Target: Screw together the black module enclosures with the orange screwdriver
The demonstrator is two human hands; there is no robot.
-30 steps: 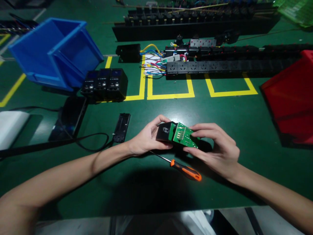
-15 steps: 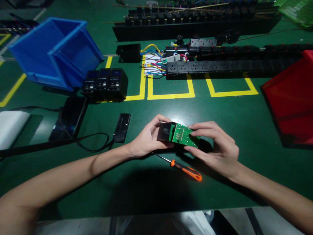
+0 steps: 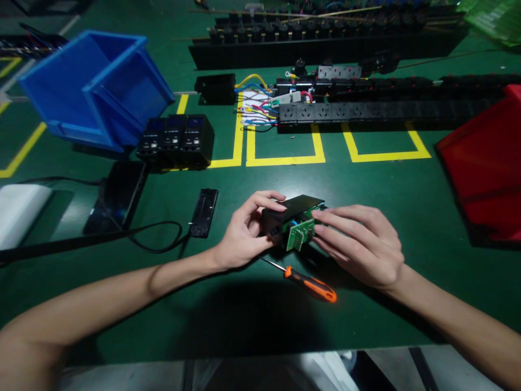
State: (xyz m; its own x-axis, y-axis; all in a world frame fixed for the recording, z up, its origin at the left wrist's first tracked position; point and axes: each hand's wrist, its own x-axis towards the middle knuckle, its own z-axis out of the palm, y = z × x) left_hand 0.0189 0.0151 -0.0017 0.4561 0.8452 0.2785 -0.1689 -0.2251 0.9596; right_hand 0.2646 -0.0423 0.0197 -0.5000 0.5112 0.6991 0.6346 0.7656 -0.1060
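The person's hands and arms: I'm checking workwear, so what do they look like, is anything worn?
The left hand and right hand wear no visible gloves or rings. The left forearm and right forearm show no sleeves, watch or bracelet; a curved line across the left one looks like shadow.

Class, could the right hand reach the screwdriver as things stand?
Probably yes: the screwdriver handle lies uncovered nearby on the table, though the right hand would need to leave the green circuit board.
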